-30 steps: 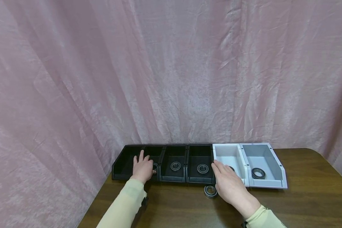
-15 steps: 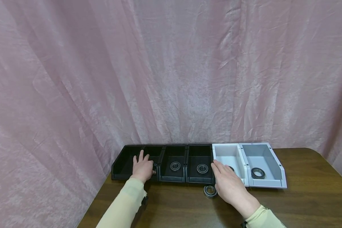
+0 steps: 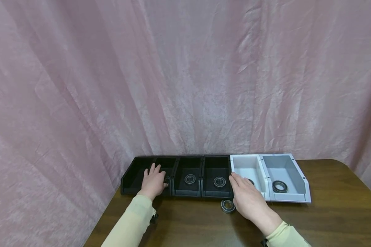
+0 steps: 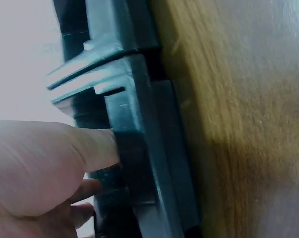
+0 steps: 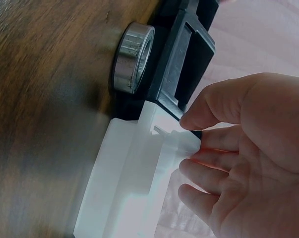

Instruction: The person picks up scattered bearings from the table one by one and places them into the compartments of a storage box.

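My left hand reaches over the second black bin from the left, its fingers extended. In the left wrist view, the thumb dips inside the bin's front wall. A ball bearing in that bin shows partly beside this hand. My right hand rests where the row turns from black to white, its fingers fairly straight. In the right wrist view its thumb and fingers touch the corner of the white bin. A metal bearing lies on the table close in front of the neighbouring black bin.
Other bearings lie in the third black bin, the fourth black bin and the light grey bin. One bearing in the white bin is half hidden by my right hand. A pink curtain hangs behind the wooden table.
My left hand and forearm have shifted very slightly to the left. The right hand, the bins and the bearings stay where they were.
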`<move>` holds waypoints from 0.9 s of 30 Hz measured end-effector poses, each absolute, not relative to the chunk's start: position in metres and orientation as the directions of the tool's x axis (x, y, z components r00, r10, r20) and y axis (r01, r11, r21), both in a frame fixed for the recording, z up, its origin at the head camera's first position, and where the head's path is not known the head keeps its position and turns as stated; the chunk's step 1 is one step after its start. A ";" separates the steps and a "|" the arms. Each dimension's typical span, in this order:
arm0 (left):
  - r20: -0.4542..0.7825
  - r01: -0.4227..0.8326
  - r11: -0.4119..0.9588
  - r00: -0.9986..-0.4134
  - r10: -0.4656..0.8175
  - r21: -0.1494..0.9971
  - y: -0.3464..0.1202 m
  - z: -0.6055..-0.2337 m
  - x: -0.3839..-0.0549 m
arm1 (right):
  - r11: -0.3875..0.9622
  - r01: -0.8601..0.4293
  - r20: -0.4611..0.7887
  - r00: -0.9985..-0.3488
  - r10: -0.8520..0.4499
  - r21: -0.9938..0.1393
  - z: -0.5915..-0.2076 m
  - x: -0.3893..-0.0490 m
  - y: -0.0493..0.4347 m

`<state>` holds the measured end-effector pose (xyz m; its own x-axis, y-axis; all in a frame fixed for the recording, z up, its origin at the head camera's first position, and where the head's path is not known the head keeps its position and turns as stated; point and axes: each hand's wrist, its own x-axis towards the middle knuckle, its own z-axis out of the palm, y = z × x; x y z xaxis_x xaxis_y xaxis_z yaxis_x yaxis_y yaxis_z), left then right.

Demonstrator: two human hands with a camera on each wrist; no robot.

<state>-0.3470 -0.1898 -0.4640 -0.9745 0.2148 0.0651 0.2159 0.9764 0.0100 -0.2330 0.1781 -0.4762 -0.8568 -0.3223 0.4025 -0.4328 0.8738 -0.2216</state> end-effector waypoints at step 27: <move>0.367 0.434 0.901 -0.842 0.395 0.026 -0.150 -0.444 -0.282 | 0.871 -0.438 0.423 -0.848 -0.319 -0.223 -0.476 -0.233 0.178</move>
